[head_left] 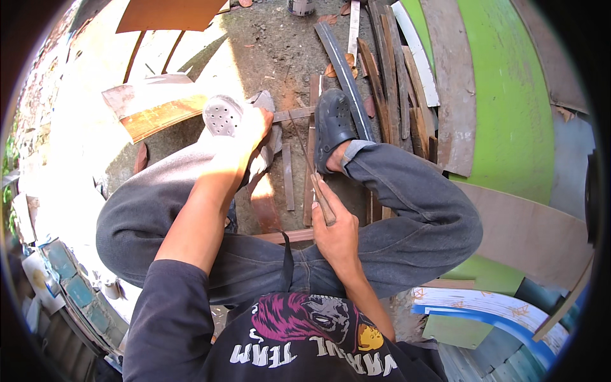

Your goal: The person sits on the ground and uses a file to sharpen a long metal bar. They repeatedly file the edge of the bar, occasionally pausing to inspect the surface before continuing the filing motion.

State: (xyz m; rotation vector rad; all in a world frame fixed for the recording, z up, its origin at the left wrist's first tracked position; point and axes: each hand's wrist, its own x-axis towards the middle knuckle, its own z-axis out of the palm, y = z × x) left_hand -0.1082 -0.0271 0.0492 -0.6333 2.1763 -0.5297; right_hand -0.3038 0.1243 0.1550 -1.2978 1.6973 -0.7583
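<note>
My right hand is closed around the wooden handle of what looks like a hand saw. Its long thin blade runs forward from the grip, nearly edge-on, to the wood strip; no teeth can be made out. Farther forward and to the left, my left hand is closed at the left end of a narrow wood strip lying crosswise between my feet. Its fingers are partly hidden. Beside that hand is a pale clog on my left foot. A dark clog covers my right foot near the strip's other end.
Long wood offcuts lie in a pile beyond my right foot, next to green boards. Short strips lie on the ground between my legs. A brown board lies at the left, and a can stands at the far edge.
</note>
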